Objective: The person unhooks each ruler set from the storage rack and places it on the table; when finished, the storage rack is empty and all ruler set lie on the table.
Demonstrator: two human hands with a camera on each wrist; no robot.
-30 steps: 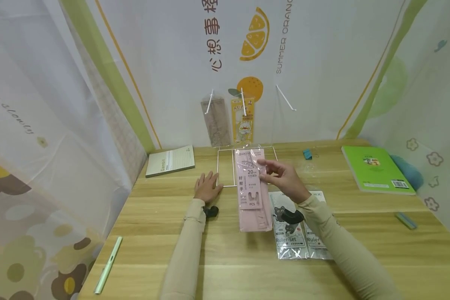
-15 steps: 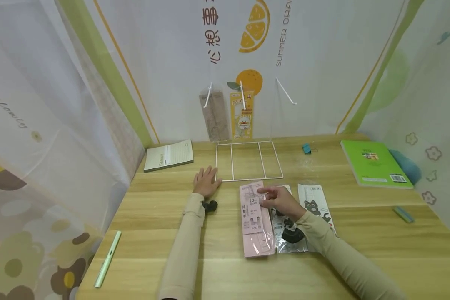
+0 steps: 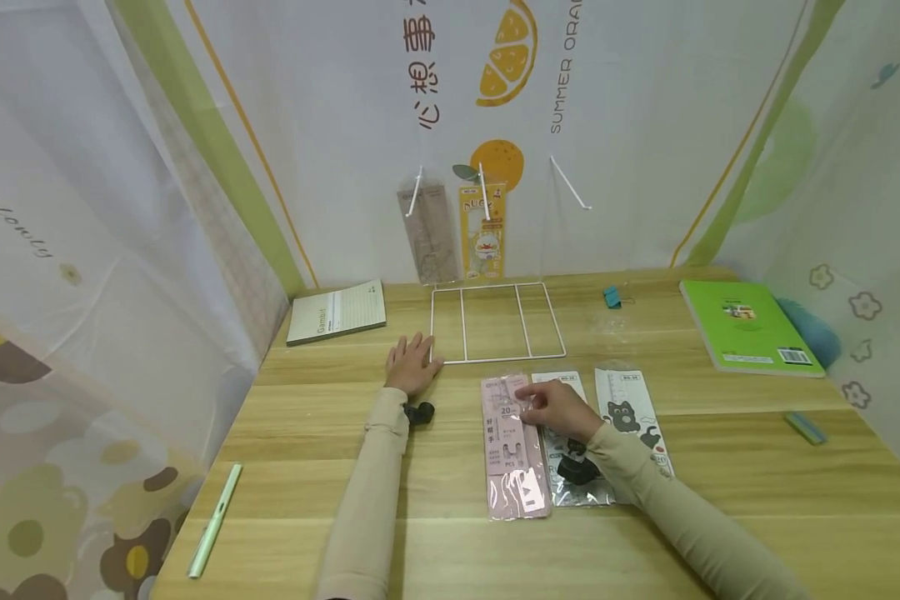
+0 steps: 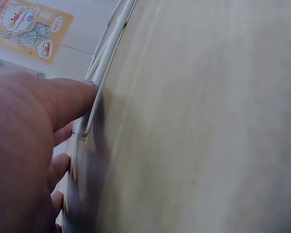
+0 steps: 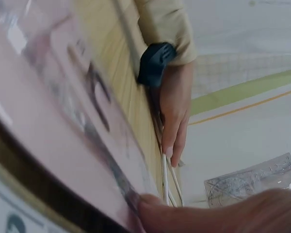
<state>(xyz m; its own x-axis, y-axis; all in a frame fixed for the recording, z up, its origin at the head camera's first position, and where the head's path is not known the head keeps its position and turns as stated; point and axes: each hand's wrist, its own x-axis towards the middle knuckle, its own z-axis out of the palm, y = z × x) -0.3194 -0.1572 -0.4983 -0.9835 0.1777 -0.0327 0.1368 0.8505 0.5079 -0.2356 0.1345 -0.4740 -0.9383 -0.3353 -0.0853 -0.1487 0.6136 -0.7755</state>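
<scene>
Our right hand (image 3: 564, 408) pinches the pink packet (image 3: 512, 454) by its edge, beside the cat-print packet (image 3: 559, 471); our left hand (image 3: 411, 367), fingers extended, touches the wire rack (image 3: 495, 360), perhaps steadying it.

Left hand (image 3: 411, 367) outspread, right hand (image 3: 562, 408) in pinch

"What is being worn?"
"A long, close-fitting beige left sleeve (image 3: 367, 508) and a matching right sleeve (image 3: 693, 512)"
"Anything else?"
"A small black block (image 3: 421, 414) where the left one ends, and a curved black piece (image 3: 577, 472) near where the right one ends"
</scene>
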